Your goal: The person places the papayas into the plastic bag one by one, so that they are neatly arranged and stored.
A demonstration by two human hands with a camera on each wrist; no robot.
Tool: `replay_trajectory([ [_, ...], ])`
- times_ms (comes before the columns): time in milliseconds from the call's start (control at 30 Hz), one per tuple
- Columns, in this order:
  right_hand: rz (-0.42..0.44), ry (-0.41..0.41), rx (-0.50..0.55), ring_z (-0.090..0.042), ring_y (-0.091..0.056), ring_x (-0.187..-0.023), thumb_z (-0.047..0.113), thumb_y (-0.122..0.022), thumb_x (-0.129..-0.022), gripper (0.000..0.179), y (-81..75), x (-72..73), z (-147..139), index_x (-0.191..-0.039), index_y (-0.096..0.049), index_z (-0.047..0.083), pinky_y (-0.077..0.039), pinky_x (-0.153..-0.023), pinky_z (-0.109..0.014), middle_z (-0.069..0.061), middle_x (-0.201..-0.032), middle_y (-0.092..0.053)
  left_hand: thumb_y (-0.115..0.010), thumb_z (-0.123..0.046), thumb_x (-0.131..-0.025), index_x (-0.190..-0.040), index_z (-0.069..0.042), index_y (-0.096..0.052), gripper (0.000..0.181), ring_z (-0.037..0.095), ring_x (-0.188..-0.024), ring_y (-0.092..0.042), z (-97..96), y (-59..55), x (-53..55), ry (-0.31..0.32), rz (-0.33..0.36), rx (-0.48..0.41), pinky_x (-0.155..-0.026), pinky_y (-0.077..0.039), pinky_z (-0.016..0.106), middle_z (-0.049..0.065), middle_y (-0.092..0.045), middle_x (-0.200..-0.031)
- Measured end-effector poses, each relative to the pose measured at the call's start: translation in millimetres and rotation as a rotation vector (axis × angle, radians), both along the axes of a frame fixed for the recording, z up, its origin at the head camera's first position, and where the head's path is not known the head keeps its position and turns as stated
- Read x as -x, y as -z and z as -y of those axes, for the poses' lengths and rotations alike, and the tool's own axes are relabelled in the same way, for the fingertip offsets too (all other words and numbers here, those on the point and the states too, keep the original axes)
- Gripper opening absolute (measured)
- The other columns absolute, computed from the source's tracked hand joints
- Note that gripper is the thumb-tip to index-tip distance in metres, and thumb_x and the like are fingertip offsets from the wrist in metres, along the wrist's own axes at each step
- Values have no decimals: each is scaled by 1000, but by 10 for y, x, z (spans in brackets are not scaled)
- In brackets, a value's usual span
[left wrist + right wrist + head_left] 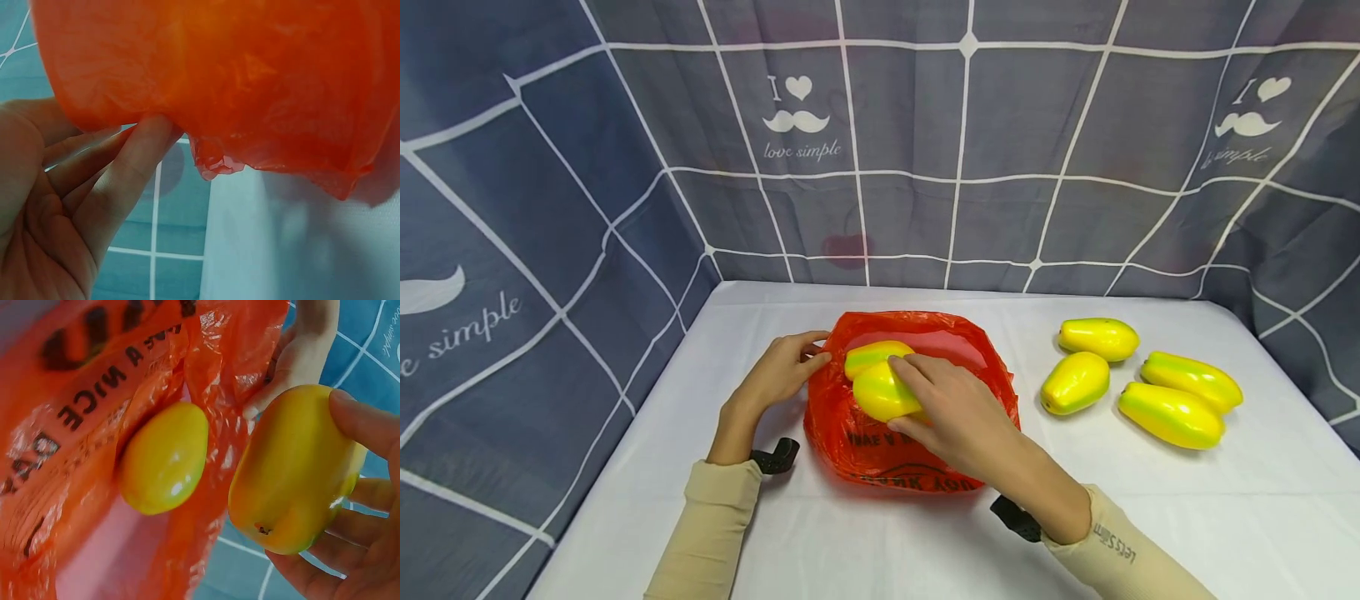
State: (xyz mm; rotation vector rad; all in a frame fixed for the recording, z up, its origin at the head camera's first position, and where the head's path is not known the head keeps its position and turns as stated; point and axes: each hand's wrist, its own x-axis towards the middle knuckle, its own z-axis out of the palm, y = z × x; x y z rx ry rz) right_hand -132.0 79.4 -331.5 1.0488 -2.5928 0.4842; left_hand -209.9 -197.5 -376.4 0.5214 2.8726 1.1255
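A red plastic bag (1000, 400) with dark printing stands on the table, its mouth spread wide. At its left side my left hand (778, 371) pinches the rim; the left wrist view shows the thumb and fingers at the edge of the red plastic (262, 81). Over the bag's mouth my right hand (958, 412) grips a glossy yellow-green papaya (880, 393), thumb on one side and fingers on the other. Inside the bag lies another papaya (165, 459), partly covered by the held one in the head view.
Several more papayas lie in a loose group on the right of the white table (880, 542), among them one papaya (1099, 338) at the back and one papaya (1172, 415) in front. A grey checked cloth (902, 217) hangs behind and along the sides.
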Motion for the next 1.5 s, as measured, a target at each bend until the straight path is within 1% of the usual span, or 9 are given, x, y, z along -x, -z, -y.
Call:
replay_trajectory([
  [200, 79, 4, -17, -25, -59, -111, 36, -80, -83, 66, 47, 125, 181, -136, -53, 10, -52, -89, -40, -7, -129, -58, -62, -15, -98, -136, 0, -56, 42, 31, -102, -67, -5, 4, -3, 5, -7, -7, -93, -51, 48, 19, -68, -115],
  [400, 139, 11, -28, -25, -58, -113, 36, -79, -84, 66, 180, 237, 284, -137, -53, 6, -54, -87, -40, -10, -128, -59, -62, -15, -98, -136, -1, -57, 41, 30, -100, -68, -29, 14, -8, 13, 2, -15, -91, -52, 47, 18, -69, -114],
  [567, 163, 20, -23, -25, -58, -114, 36, -79, -84, 67, 283, 305, 340, -137, -53, 5, -55, -85, -41, -11, -128, -60, -62, -17, -98, -135, -3, -58, 40, 30, -100, -67, -44, 10, -11, 11, -2, -11, -91, -52, 46, 16, -68, -116],
  [667, 181, 28, -28, -26, -58, -114, 36, -78, -85, 67, 335, 335, 371, -139, -53, 4, -54, -87, -42, -11, -128, -59, -61, -17, -98, -135, -3, -58, 40, 30, -100, -67, -42, 7, -12, 18, -6, -6, -92, -52, 47, 16, -68, -115],
  [900, 228, 34, -57, -28, -56, -117, 36, -77, -86, 69, 431, 390, 436, -141, -50, 3, -51, -94, -43, -13, -129, -58, -61, -17, -98, -135, -2, -58, 40, 31, -100, -67, -35, 2, -13, 13, 2, 3, -91, -52, 47, 17, -69, -114],
  [1033, 232, 28, -72, -28, -57, -117, 35, -77, -87, 68, 472, 412, 464, -141, -50, 3, -51, -94, -42, -14, -128, -59, -62, -17, -98, -135, -2, -58, 40, 31, -100, -67, -34, 1, -13, 12, 1, 2, -91, -52, 47, 17, -69, -114],
  [1133, 226, 23, -80, -28, -58, -112, 34, -77, -86, 68, 497, 423, 484, -140, -51, 3, -52, -91, -42, -13, -125, -60, -62, -17, -98, -135, -3, -59, 40, 30, -100, -67, -32, 2, -10, 8, 4, 3, -91, -52, 47, 16, -69, -114],
  [1367, 152, 7, -123, -25, -59, -95, 35, -78, -85, 61, 562, 427, 511, -132, -55, 3, -54, -81, -39, -9, -108, -60, -62, -17, -98, -135, -3, -58, 40, 31, -101, -67, -29, -13, -11, 3, 8, 9, -91, -52, 47, 16, -68, -115],
  [1500, 145, 6, -135, -25, -59, -94, 35, -78, -85, 61, 577, 427, 516, -131, -55, 3, -54, -81, -39, -9, -109, -60, -61, -17, -98, -136, -2, -58, 41, 31, -100, -67, -20, -15, -12, 0, 9, 13, -91, -52, 47, 17, -68, -115],
])
